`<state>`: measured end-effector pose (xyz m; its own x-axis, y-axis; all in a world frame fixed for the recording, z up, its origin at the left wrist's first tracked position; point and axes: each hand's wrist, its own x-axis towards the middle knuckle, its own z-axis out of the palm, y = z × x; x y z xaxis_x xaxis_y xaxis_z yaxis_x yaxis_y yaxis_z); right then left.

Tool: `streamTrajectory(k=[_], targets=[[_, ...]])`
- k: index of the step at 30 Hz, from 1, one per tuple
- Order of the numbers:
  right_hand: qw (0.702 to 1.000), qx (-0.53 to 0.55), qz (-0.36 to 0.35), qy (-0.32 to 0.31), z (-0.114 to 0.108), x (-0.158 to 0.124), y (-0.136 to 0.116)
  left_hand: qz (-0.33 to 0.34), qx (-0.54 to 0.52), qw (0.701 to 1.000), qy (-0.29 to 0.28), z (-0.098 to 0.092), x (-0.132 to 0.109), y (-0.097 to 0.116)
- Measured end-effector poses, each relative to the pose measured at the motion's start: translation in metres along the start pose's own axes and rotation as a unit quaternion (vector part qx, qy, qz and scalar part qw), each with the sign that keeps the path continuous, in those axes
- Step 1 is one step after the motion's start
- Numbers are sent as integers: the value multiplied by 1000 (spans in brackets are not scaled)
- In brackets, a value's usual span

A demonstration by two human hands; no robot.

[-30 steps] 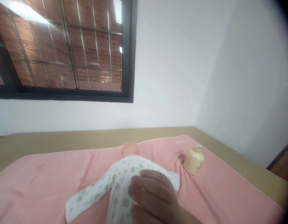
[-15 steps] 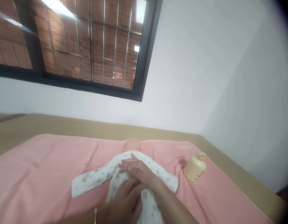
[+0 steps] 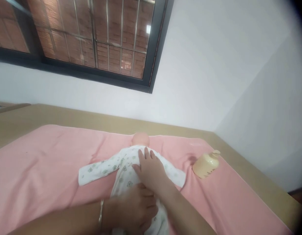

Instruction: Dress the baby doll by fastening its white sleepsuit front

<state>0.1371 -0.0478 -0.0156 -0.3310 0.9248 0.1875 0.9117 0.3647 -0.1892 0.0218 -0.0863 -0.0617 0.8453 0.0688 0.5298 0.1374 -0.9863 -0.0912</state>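
Observation:
A baby doll (image 3: 140, 139) lies on a pink blanket, its smooth rounded head at the far end. It wears a white garment (image 3: 102, 170) with small green-grey prints, the long sleeves spread to both sides, and no doll hands show at the cuffs. My right hand (image 3: 151, 169) rests flat on the upper part of the garment, fingers spread and pointing away from me. Lower down, my left hand (image 3: 137, 209), with a thin bracelet (image 3: 101, 211) at the wrist, lies across the garment with its fingers curled. What those fingers hold, if anything, is hidden.
The pink blanket (image 3: 55, 166) covers much of a wooden-toned surface (image 3: 97, 118). A cream bottle (image 3: 206, 164) stands tilted on the blanket, right of the doll. Behind are a white wall (image 3: 195, 65) and a dark-framed, barred window (image 3: 151, 65).
My right hand has turned, its fingers now pointing forward instead of left. The left hand has slid a little lower and drawn apart from it. The view has tipped slightly down.

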Motion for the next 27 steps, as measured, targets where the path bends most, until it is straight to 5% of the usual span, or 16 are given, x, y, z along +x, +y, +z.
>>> streamTrajectory(k=[7,10,14,18,22,27], targets=[[970,57,-236,-18,7,36,18,8,-30,998,-46,-7,5,-2],[979,82,-187,-8,9,45,29,9,-39,998,-50,-9,8,-1],[994,64,-74,-38,6,17,13,8,-14,999,-39,-3,1,-1],[989,47,-139,-17,3,4,4,-1,11,1000,-21,2,-4,-1],[977,83,-199,-8,8,31,30,0,-23,999,-38,-4,4,-1],[994,64,-89,14,11,17,23,13,-10,999,-34,2,0,-1]])
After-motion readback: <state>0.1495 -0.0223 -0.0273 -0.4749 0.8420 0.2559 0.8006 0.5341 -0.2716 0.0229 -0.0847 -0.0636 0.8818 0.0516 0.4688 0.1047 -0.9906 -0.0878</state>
